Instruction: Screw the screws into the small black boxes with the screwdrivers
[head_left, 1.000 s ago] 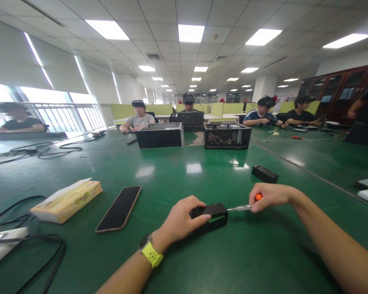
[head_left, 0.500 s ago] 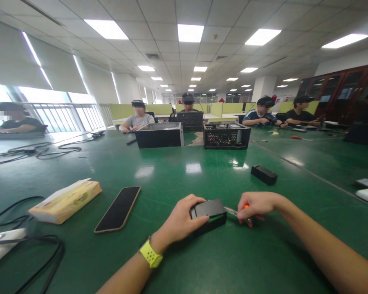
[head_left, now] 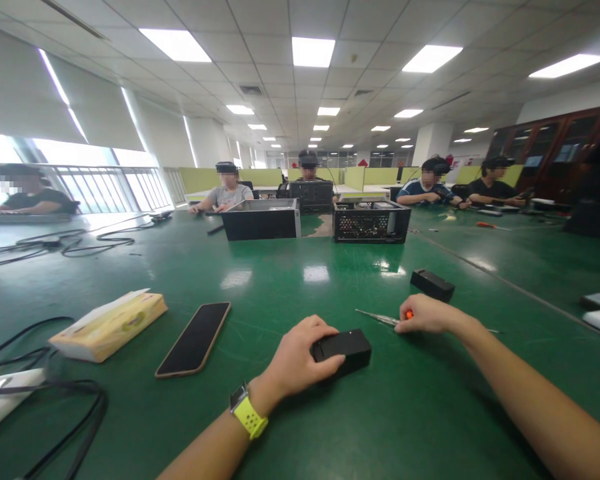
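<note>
Your left hand (head_left: 300, 357) is wrapped around the black box (head_left: 347, 348), which rests on the green table (head_left: 300, 280); its top covers whatever is inside. Your right hand (head_left: 424, 313) grips a screwdriver (head_left: 380, 318), its tip apart from the box. A second box (head_left: 433, 285) lies just beyond that hand. To your left, the tissue pack (head_left: 113, 327) has a white sheet (head_left: 107, 312) at its top. The far computer case (head_left: 371, 223) with the holed side seems to have parts inside, though it's too distant to be sure.
</note>
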A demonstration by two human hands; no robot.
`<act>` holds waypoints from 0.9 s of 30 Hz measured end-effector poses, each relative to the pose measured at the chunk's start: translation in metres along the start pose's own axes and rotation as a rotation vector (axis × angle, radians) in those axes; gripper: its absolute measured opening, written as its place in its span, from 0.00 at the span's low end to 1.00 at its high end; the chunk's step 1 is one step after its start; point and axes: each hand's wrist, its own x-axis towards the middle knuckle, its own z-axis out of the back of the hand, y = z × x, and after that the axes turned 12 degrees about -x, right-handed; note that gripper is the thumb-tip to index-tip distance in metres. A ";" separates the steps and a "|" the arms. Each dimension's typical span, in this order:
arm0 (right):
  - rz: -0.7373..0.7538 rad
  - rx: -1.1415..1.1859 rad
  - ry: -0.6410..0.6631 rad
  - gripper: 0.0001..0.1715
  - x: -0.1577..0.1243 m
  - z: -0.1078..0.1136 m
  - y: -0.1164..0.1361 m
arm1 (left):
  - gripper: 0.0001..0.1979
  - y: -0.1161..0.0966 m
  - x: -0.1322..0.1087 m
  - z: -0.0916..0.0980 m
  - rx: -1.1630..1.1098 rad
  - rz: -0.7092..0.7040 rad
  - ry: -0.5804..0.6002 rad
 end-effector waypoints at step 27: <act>0.548 0.187 -0.292 0.26 -0.018 0.000 0.096 | 0.22 0.008 -0.001 -0.001 0.052 0.014 -0.054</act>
